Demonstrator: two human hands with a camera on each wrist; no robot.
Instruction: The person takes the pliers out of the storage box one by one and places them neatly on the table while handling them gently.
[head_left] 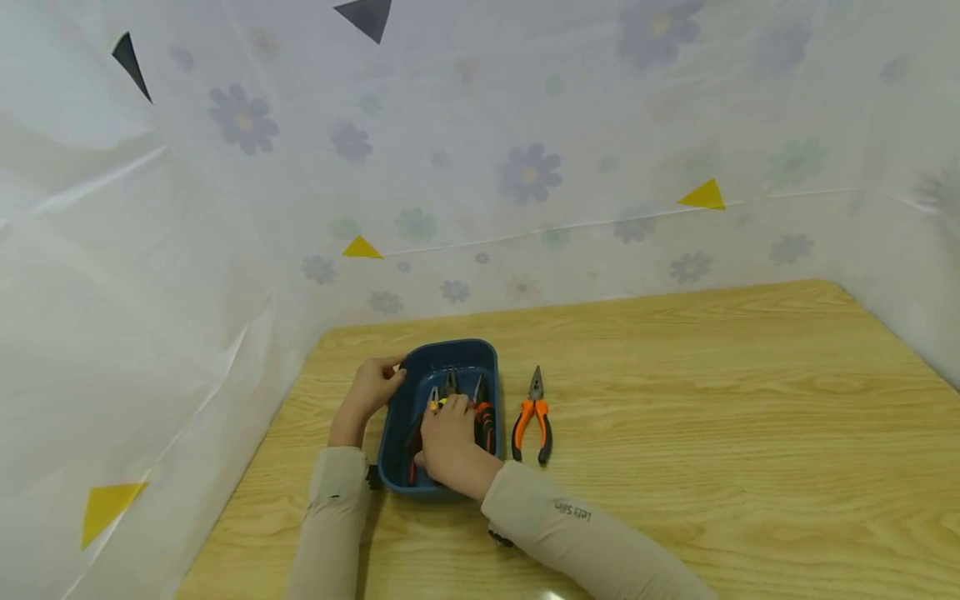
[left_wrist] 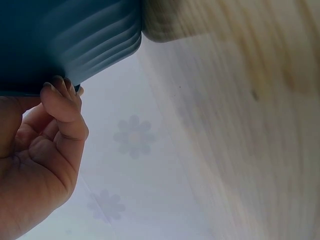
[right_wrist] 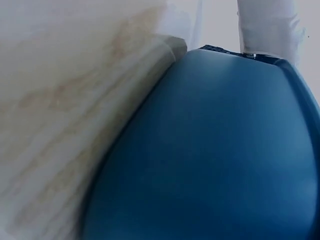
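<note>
Bin [head_left: 453, 354]: smooth plastic, low sheen — outer side [left_wrist: 95, 47] ribbed; loose pliers [head_left: 535, 407]: metal nose, rubbery-looking handles; table [head_left: 712, 417]: smooth wood-grain surface, faintly glossy; wall sheeting [head_left: 97, 292]: thin plastic film, creased, shiny; right sleeve [head_left: 592, 533] — matt cloth.

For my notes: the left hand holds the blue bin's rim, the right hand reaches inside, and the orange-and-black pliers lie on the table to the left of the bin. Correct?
Not quite: the orange-and-black pliers lie to the right of the blue bin, as the head view shows. The left hand and right hand are as you said.
</note>
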